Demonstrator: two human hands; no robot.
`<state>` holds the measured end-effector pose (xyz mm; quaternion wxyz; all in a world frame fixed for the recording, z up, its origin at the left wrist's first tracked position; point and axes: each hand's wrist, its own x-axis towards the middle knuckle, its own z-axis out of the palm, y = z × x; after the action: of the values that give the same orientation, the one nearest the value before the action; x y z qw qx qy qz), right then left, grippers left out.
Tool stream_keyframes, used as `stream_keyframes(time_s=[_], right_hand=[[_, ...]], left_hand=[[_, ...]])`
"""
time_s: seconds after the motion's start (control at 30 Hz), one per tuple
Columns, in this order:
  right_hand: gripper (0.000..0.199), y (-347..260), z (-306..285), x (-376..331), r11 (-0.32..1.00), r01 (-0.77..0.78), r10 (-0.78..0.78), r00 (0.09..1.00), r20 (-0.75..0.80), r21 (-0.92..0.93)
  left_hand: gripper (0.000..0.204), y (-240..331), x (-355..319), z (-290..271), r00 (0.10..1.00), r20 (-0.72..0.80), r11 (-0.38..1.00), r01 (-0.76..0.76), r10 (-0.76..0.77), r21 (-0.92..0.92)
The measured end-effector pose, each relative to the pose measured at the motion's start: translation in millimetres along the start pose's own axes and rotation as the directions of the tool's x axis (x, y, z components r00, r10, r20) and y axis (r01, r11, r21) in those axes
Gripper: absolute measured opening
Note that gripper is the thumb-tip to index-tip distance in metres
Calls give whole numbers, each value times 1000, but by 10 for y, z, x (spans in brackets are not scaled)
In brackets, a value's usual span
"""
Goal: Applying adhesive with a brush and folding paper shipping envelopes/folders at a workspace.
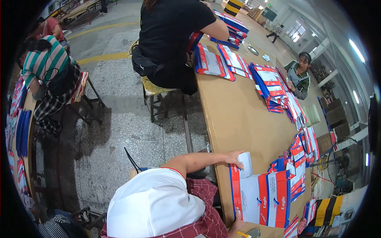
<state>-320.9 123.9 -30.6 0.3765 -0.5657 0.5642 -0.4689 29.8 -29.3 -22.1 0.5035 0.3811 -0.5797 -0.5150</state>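
Observation:
A flat printed carton sheet (250, 194) in white, red and blue lies on the tan table (226, 119), by its near edge. Stretched across from my white sleeve, my left hand (235, 159) grips the sheet's upper left corner, next to a pale flap (245, 164). At the lower left edge, my right hand (237, 224) holds the same sheet, its fingers partly hidden. A round metal lid or tin (254, 233) and a small yellow item (243, 235) lie close to my right hand.
Stacks of similar cartons (295, 166) crowd the table's right side, with more piles (274, 85) farther up. A co-worker in black (170, 39) sits on a stool (156, 88) at the far left; another person (299, 75) stands across the table. A fan (343, 158) stands at the right.

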Motion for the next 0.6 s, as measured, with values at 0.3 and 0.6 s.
stream_keyframes(time_s=[0.3,0.6], right_hand=[[44,-21,27,-11,999,-23,23,1000,3,-29],[63,-270,171,-25,956,-148,121,986,-118,-253]], left_hand=[[67,-12,-37,-14,1000,-15,1000,8,-8,0],[66,56,-65,-40,997,-2,997,81,-81,3]])
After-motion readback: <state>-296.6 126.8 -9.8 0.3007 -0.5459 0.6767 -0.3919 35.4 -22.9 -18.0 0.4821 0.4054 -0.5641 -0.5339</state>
